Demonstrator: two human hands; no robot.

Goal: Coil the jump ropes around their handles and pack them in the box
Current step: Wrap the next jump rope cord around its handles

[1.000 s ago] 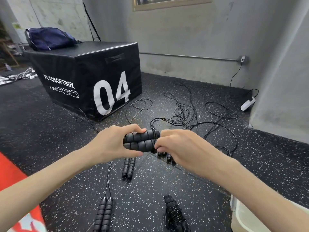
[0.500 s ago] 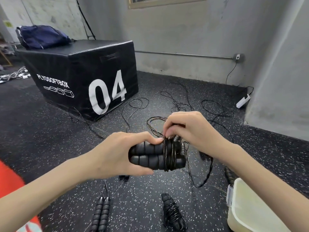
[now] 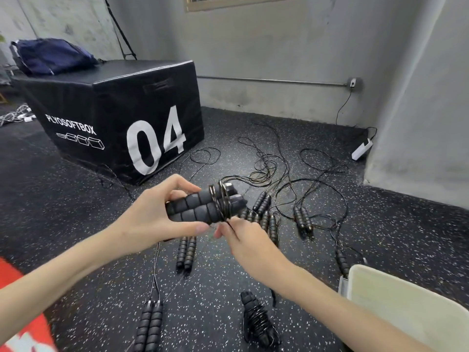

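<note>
Left hand (image 3: 152, 222): fingers and thumb curled round paired foam handles (image 3: 195, 209), held above the floor.
Rope (image 3: 223, 203): wound in several turns near the handles' far end.
Right hand (image 3: 247, 240): fingertips seemingly pinching the rope just under the coil; blurred.
Box (image 3: 406, 308): pale, lower right.
Coiled rope (image 3: 258, 318): on the floor, near the box.

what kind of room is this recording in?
Most likely a gym or training room. A black plyo box marked "PLYOSOFTBOX 04" stands on speckled rubber flooring, and several jump ropes lie loose across it. The left hand holds one pair of handles while the right hand winds cord.
</note>
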